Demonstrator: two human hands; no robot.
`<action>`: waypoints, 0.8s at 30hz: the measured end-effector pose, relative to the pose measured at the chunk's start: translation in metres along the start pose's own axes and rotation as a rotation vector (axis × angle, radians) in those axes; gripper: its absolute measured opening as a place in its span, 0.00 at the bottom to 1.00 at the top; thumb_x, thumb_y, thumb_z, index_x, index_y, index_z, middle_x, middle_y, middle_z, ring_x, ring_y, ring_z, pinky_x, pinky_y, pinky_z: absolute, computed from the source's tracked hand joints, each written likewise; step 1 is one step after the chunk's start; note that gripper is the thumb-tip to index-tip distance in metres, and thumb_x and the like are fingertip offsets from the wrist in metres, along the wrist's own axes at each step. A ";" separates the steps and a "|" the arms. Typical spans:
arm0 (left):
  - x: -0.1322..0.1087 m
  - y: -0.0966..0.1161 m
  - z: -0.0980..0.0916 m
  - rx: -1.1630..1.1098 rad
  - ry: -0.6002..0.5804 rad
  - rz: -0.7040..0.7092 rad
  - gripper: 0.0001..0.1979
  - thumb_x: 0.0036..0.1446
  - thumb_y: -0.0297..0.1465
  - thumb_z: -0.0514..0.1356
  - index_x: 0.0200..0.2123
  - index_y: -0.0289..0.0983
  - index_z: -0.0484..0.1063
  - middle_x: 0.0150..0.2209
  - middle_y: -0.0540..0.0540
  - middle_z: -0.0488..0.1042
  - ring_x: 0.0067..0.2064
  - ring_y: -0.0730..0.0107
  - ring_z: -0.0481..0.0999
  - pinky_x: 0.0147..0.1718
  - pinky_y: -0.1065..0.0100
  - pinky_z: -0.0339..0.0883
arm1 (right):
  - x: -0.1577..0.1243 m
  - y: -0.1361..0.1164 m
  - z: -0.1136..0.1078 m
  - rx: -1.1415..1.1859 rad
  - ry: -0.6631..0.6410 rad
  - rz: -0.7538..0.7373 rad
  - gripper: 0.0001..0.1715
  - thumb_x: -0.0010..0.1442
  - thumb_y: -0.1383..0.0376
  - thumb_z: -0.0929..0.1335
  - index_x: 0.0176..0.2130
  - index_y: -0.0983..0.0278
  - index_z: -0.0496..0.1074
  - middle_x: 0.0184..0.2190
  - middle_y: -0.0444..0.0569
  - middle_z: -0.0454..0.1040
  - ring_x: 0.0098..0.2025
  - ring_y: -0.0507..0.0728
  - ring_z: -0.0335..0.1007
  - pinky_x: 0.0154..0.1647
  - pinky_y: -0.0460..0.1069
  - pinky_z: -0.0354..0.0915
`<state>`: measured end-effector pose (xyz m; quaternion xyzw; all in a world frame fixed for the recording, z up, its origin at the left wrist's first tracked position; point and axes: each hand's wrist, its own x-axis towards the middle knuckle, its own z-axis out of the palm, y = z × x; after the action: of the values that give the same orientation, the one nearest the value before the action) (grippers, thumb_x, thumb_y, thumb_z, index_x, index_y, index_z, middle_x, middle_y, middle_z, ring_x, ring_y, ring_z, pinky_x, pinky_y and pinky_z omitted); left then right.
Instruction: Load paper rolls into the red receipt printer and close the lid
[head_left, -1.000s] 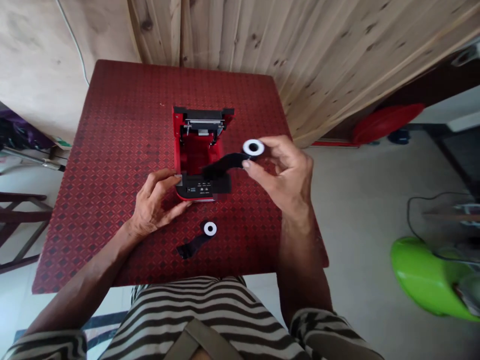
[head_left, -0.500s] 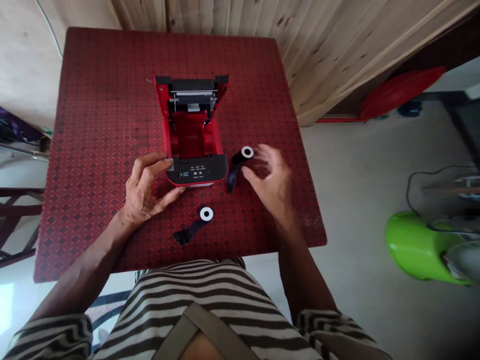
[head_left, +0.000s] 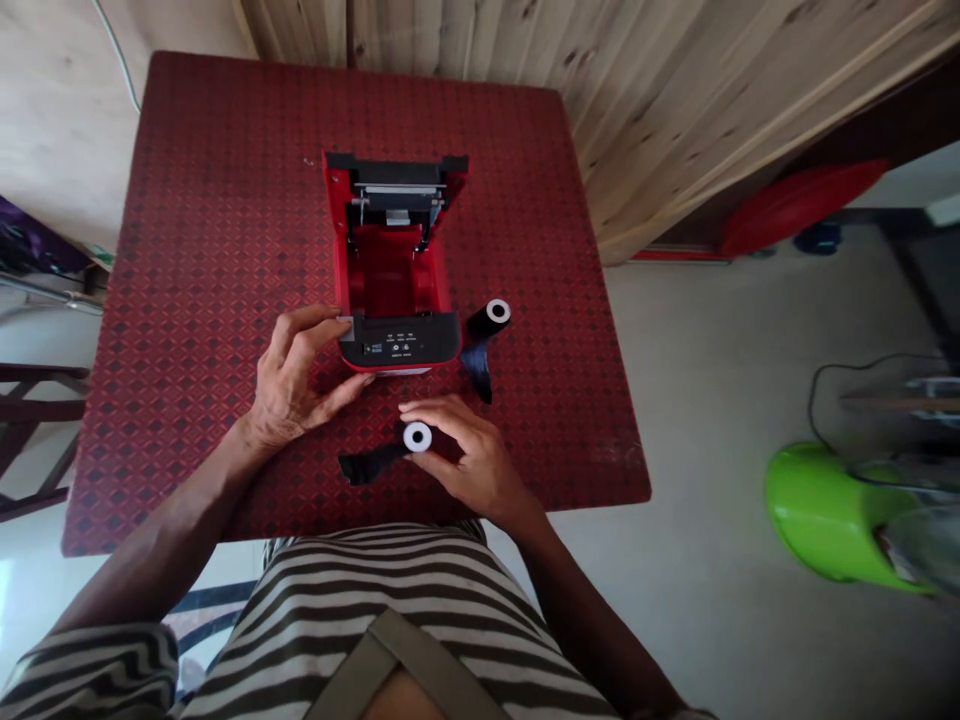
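A red and black printer (head_left: 405, 342) stands on the table with its lid raised and its inner bay bare. My left hand (head_left: 289, 380) grips the printer's front left corner, fingertips on top and thumb low at the front. In front of the printer lies a black ribbon roll with a white core (head_left: 418, 437), its loose tail stretching left. My right hand (head_left: 469, 450) has fingers and thumb closed around that roll. A second black roll (head_left: 489, 318) rests right of the printer, its dark tail curling toward the front.
The table (head_left: 555, 400) has a red patterned cover. Wooden panelling (head_left: 480, 40) runs behind it. A green bin (head_left: 817, 510) stands on the floor at the right, near a cable. A dark wooden chair (head_left: 37, 410) is at the left.
My right hand has moved from beside the right roll to the front roll and closed on it. The right roll's tail now lies spread out further. My left hand has stayed on the printer.
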<state>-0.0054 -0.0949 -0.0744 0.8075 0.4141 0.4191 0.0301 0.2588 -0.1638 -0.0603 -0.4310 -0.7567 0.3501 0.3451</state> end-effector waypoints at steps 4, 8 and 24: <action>-0.002 -0.002 0.000 0.024 -0.007 0.002 0.34 0.61 0.43 0.72 0.66 0.46 0.65 0.56 0.42 0.76 0.57 0.56 0.80 0.57 0.53 0.80 | 0.032 -0.041 -0.050 -0.148 -0.097 -0.062 0.20 0.71 0.69 0.70 0.58 0.51 0.74 0.54 0.49 0.82 0.56 0.62 0.80 0.60 0.63 0.77; -0.004 -0.003 0.000 0.043 -0.015 0.018 0.33 0.64 0.44 0.69 0.67 0.45 0.63 0.57 0.41 0.76 0.57 0.56 0.80 0.56 0.52 0.81 | 0.094 -0.050 -0.072 -0.450 -0.112 -0.148 0.16 0.70 0.67 0.71 0.56 0.55 0.76 0.51 0.51 0.81 0.57 0.66 0.76 0.63 0.65 0.72; -0.003 0.002 0.000 0.046 -0.043 0.002 0.31 0.65 0.44 0.68 0.65 0.41 0.64 0.56 0.38 0.76 0.57 0.57 0.81 0.55 0.57 0.81 | 0.188 -0.017 -0.034 -0.774 -0.466 -0.034 0.08 0.66 0.73 0.73 0.44 0.64 0.82 0.42 0.56 0.82 0.47 0.64 0.77 0.50 0.56 0.70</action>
<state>-0.0049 -0.0981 -0.0754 0.8172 0.4219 0.3922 0.0199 0.2063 0.0061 0.0124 -0.4255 -0.8963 0.1236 -0.0155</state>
